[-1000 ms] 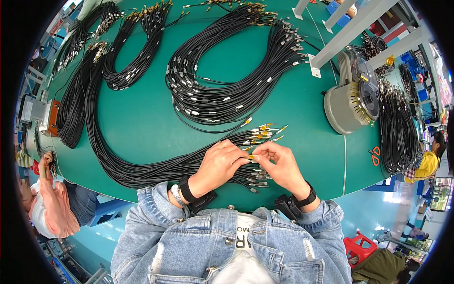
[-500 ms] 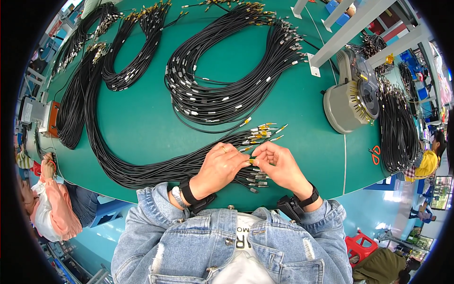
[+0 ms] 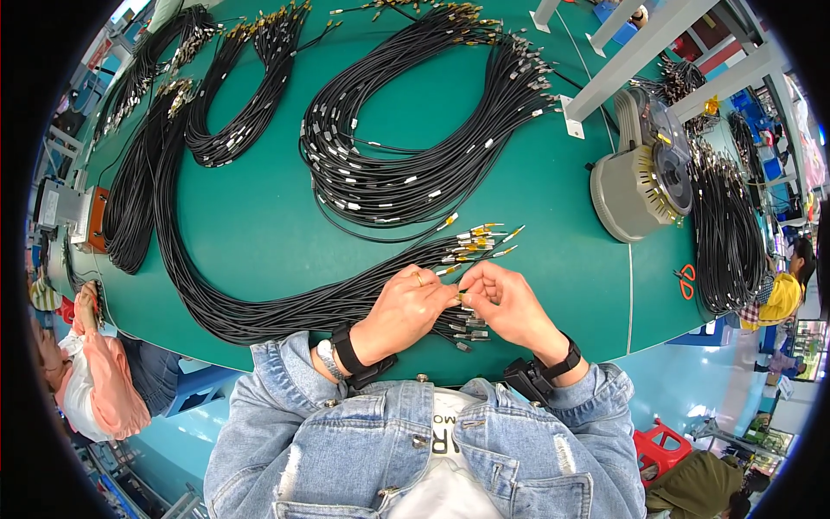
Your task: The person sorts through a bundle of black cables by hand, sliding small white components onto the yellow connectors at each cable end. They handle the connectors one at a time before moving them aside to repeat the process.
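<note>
My left hand point(image 3: 405, 304) and my right hand point(image 3: 508, 303) meet at the near side of the green table, fingertips pinched together. Between them is the end of a black cable with a small yellow label, now mostly covered by the fingers. Under and around my hands lies a long bundle of black cables point(image 3: 277, 313), curving in from the left. Their metal-tipped ends point(image 3: 475, 242), several with white and yellow labels, fan out just beyond and below my fingers.
A large looped cable bundle point(image 3: 389, 186) lies farther back on the green table point(image 3: 553, 242), with more bundles point(image 3: 242, 112) at left. A grey label dispenser point(image 3: 635, 195), orange-handled scissors point(image 3: 686, 284) and hanging cables point(image 3: 728, 233) are at right. A co-worker point(image 3: 104, 381) sits at left.
My fingertips have closed in more tightly, so the yellow label between them shows less. Both hands have otherwise stayed at nearly the same place; the cables lie as before.
</note>
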A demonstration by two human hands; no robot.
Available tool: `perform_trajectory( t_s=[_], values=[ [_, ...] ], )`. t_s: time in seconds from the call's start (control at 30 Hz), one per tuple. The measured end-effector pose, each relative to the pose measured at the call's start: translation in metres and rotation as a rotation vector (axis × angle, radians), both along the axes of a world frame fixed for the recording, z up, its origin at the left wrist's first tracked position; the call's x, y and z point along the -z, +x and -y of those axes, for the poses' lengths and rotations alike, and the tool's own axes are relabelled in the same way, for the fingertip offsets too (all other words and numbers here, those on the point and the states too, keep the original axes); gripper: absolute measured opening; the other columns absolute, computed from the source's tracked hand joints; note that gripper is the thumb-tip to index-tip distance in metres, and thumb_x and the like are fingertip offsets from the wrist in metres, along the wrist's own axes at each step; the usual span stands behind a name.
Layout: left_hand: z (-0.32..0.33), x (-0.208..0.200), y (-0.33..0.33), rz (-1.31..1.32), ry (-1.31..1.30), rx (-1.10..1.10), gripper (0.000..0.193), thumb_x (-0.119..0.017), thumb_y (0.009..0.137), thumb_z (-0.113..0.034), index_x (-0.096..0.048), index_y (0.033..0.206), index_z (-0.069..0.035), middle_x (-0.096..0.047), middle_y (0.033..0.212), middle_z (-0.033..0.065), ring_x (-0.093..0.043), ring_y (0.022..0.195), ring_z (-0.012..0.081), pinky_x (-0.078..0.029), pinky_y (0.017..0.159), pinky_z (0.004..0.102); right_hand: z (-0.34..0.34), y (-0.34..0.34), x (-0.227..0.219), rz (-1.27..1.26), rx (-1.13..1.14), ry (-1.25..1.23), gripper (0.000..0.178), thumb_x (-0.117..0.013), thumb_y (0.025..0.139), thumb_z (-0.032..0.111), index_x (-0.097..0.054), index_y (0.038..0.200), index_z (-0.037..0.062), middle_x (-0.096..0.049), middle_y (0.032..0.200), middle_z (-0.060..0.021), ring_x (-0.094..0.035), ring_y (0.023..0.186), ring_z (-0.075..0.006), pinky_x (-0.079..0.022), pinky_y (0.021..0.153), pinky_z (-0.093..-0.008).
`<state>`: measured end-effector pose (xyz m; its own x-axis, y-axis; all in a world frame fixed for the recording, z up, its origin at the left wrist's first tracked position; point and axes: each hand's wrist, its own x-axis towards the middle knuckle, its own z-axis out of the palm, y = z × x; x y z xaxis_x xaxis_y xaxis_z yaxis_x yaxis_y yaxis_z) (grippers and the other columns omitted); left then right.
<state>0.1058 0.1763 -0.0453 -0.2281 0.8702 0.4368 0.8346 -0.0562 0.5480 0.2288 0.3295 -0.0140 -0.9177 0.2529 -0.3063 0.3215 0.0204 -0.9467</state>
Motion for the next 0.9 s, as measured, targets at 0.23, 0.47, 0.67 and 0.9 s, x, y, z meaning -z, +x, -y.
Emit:
perform_trajectory(
  t_s=[0.23,0.47,0.67,0.9],
  values=[
    [-0.002,-0.001,-0.002,-0.068,-0.048,0.102,0.016,-0.069,0.073,-0.005,-0.066,0.088,-0.003,-0.064,0.073,0.004,-0.063,0.074,0.0193,-0.049,0.069,0.0321,-0.001,0.003,0.004,0.04,-0.033,-0.04,0.009,-0.056,0.088,-0.006,-0.055,0.095,-0.0006,-0.055,0.074,0.0003,-0.052,0.067,-0.0047,-0.044,0.059,-0.0222],
    [-0.001,0.0,-0.002,-0.152,-0.133,0.119,0.017,-0.065,0.071,-0.004,-0.066,0.088,-0.003,-0.063,0.073,0.004,-0.063,0.076,0.0196,-0.049,0.07,0.0323,-0.002,0.004,0.01,0.032,-0.062,-0.043,0.008,-0.056,0.09,-0.004,-0.053,0.094,0.0004,-0.054,0.076,0.0009,-0.05,0.067,-0.0048,-0.043,0.06,-0.0212],
    [-0.001,-0.004,0.001,-0.093,-0.109,0.101,0.017,-0.066,0.074,-0.004,-0.066,0.09,-0.003,-0.064,0.075,0.0055,-0.063,0.077,0.0214,-0.05,0.071,0.0341,-0.014,0.004,0.013,0.091,-0.084,-0.321,0.007,-0.058,0.093,0.003,-0.054,0.098,0.0015,-0.059,0.08,-0.0016,-0.051,0.066,-0.0063,-0.044,0.06,-0.0212],
    [0.002,-0.012,-0.006,0.298,-0.092,-0.095,0.016,-0.069,0.079,-0.006,-0.065,0.094,-0.003,-0.065,0.082,0.0092,-0.062,0.081,0.027,-0.051,0.073,0.038,-0.021,-0.002,0.016,0.075,0.028,-0.001,0.011,-0.06,0.092,0.006,-0.062,0.102,0.0017,-0.062,0.083,-0.0046,-0.056,0.067,-0.0102,-0.047,0.061,-0.0267]
  ],
)
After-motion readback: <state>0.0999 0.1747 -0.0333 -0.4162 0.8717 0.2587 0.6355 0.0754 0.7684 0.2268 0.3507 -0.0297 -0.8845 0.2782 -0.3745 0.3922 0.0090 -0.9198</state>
